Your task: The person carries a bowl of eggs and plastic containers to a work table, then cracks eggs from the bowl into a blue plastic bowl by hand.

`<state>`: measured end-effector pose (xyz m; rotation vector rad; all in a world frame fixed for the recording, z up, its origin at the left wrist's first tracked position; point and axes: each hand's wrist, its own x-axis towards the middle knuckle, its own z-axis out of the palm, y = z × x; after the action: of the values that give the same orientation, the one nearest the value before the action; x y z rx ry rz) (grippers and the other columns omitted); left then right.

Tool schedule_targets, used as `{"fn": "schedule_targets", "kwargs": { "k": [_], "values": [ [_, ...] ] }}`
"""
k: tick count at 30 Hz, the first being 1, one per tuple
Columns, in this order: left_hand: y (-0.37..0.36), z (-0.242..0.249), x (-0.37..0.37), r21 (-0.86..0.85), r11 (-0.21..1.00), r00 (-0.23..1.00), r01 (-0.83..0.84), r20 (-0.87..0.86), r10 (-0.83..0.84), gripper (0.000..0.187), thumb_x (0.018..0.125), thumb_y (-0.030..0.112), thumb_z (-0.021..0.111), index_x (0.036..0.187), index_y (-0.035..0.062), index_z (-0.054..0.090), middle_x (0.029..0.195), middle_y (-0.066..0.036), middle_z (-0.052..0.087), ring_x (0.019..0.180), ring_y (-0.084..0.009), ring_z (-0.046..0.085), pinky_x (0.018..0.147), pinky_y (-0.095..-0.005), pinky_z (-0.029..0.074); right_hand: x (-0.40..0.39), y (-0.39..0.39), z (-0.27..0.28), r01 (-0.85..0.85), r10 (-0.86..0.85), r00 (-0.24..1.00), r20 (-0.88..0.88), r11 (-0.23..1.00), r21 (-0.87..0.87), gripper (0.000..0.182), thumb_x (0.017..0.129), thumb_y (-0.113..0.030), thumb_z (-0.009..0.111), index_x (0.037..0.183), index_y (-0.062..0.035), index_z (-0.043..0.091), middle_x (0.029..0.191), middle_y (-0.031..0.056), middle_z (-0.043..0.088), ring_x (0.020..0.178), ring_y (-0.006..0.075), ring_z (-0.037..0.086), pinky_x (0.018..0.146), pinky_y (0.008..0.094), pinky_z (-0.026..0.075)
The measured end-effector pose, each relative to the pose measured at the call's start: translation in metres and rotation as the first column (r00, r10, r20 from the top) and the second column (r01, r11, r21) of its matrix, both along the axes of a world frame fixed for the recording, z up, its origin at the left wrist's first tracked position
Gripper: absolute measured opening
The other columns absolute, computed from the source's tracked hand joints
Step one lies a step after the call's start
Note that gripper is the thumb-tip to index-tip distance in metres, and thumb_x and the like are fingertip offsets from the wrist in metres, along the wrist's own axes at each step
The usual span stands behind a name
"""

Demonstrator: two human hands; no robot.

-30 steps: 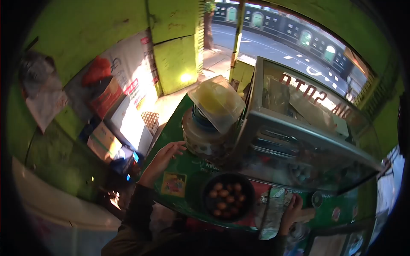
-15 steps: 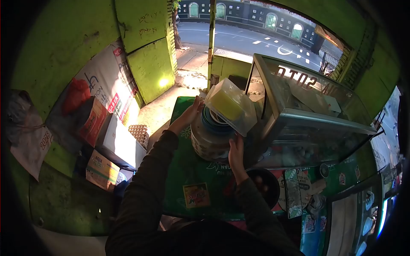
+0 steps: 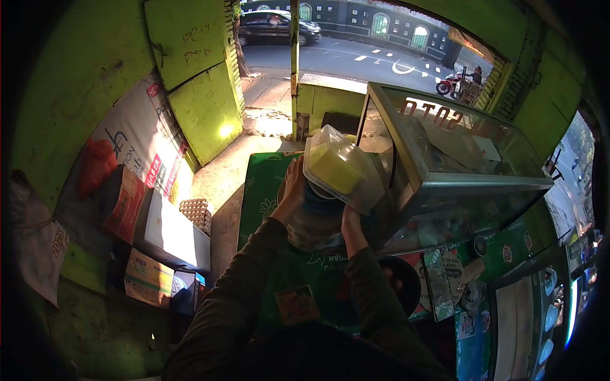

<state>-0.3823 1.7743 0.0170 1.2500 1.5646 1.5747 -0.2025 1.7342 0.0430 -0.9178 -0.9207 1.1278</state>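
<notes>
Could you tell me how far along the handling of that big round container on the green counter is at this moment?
Both hands are on it: the left hand grips the far side of the large round patterned container, the right hand the near side. It sits on the green counter, not visibly lifted. The clear lidded plastic box with yellow contents is on top, tilted. Any moving or opening remains.

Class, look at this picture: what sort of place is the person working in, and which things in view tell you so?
Probably a small roadside food stall. A glass display case with painted lettering stands on a green counter, a dark bowl of small round foods sits beside it, and the open front faces a street with a parked car.
</notes>
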Motion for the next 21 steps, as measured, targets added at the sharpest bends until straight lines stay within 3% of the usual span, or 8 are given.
{"fn": "schedule_targets", "kwargs": {
  "k": [1, 2, 4, 7, 10, 13, 16, 21],
  "values": [
    [-0.001, -0.004, 0.007, 0.082, 0.989, 0.98, -0.122, -0.145, 0.133, 0.078, 0.099, 0.065, 0.029, 0.146, 0.0046, 0.045, 0.148, -0.023, 0.042, 0.141, -0.0353, 0.035, 0.117, -0.0383, 0.023, -0.002, 0.006, -0.006, 0.036, -0.034, 0.998, 0.059, 0.999, -0.036, 0.057, 0.106, -0.043, 0.042, 0.147, -0.0034, 0.039, 0.144, 0.0078, 0.044, 0.132, 0.0189, 0.041, 0.11, 0.0337, 0.032],
    [-0.012, 0.011, 0.008, 0.08, 0.989, 0.981, -0.122, -0.143, 0.132, 0.078, 0.099, 0.065, 0.029, 0.146, 0.0046, 0.045, 0.148, -0.023, 0.042, 0.141, -0.0353, 0.035, 0.117, -0.0383, 0.023, -0.002, 0.014, -0.015, 0.036, -0.034, 0.998, 0.061, 0.999, -0.038, 0.057, 0.106, -0.043, 0.042, 0.147, -0.0034, 0.039, 0.144, 0.0078, 0.044, 0.132, 0.0189, 0.041, 0.11, 0.0337, 0.032],
    [-0.043, 0.056, 0.014, 0.035, 0.999, 1.0, 0.021, -0.019, -0.02, 0.069, 0.101, 0.058, 0.033, 0.144, 0.0053, 0.046, 0.145, -0.023, 0.044, 0.138, -0.0356, 0.037, 0.116, -0.0404, 0.026, -0.001, 0.027, -0.03, 0.097, -0.056, 0.951, 0.304, 0.988, -0.124, 0.057, 0.106, -0.042, 0.043, 0.147, -0.0029, 0.039, 0.141, 0.0081, 0.046, 0.128, 0.019, 0.044, 0.107, 0.0338, 0.035],
    [-0.017, 0.01, 0.0, 0.119, 0.991, 0.998, 0.053, 0.014, -0.055, 0.066, 0.101, 0.054, 0.035, 0.141, 0.0034, 0.047, 0.14, -0.023, 0.047, 0.135, -0.0349, 0.04, 0.114, -0.0416, 0.029, -0.002, 0.019, -0.014, 0.092, -0.01, 0.887, 0.461, 0.984, -0.155, 0.056, 0.106, -0.042, 0.042, 0.146, -0.0021, 0.039, 0.14, 0.0086, 0.048, 0.127, 0.0188, 0.045, 0.106, 0.034, 0.036],
    [-0.023, 0.024, 0.003, 0.129, 0.989, 0.993, 0.07, 0.081, -0.081, 0.06, 0.102, 0.048, 0.036, 0.139, 0.0022, 0.047, 0.137, -0.023, 0.049, 0.133, -0.0351, 0.041, 0.112, -0.0423, 0.031, -0.005, 0.021, -0.006, 0.057, -0.032, 0.963, 0.267, 0.995, -0.087, 0.055, 0.106, -0.041, 0.042, 0.145, -0.0018, 0.04, 0.14, 0.009, 0.048, 0.128, 0.0194, 0.044, 0.107, 0.0341, 0.035],
    [-0.029, 0.053, 0.008, 0.219, 0.973, 0.997, 0.068, -0.036, -0.061, 0.054, 0.104, 0.042, 0.035, 0.137, 0.0012, 0.048, 0.137, -0.024, 0.049, 0.132, -0.0364, 0.041, 0.112, -0.0414, 0.032, -0.002, 0.017, 0.009, 0.09, -0.077, 0.923, 0.376, 0.996, -0.018, 0.055, 0.107, -0.041, 0.041, 0.145, -0.0015, 0.04, 0.139, 0.0093, 0.048, 0.128, 0.0199, 0.044, 0.107, 0.0341, 0.035],
    [-0.037, 0.08, 0.01, 0.196, 0.977, 0.996, 0.087, -0.035, -0.081, 0.051, 0.104, 0.038, 0.034, 0.136, 0.0009, 0.048, 0.136, -0.025, 0.049, 0.132, -0.0375, 0.04, 0.112, -0.0408, 0.031, -0.002, 0.016, 0.022, 0.05, -0.046, 0.94, 0.337, 0.999, -0.001, 0.054, 0.107, -0.041, 0.041, 0.143, -0.0013, 0.042, 0.138, 0.0094, 0.048, 0.127, 0.02, 0.043, 0.107, 0.0336, 0.035],
    [-0.042, 0.076, 0.01, 0.154, 0.986, 0.998, 0.07, -0.014, -0.068, 0.057, 0.104, 0.045, 0.032, 0.135, 0.0, 0.049, 0.136, -0.025, 0.049, 0.131, -0.0368, 0.042, 0.111, -0.0399, 0.032, -0.001, 0.009, 0.026, 0.014, -0.033, 0.937, 0.349, 0.998, 0.059, 0.053, 0.107, -0.041, 0.041, 0.141, -0.001, 0.045, 0.137, 0.009, 0.048, 0.126, 0.0192, 0.044, 0.106, 0.0325, 0.036]
  ]
}}
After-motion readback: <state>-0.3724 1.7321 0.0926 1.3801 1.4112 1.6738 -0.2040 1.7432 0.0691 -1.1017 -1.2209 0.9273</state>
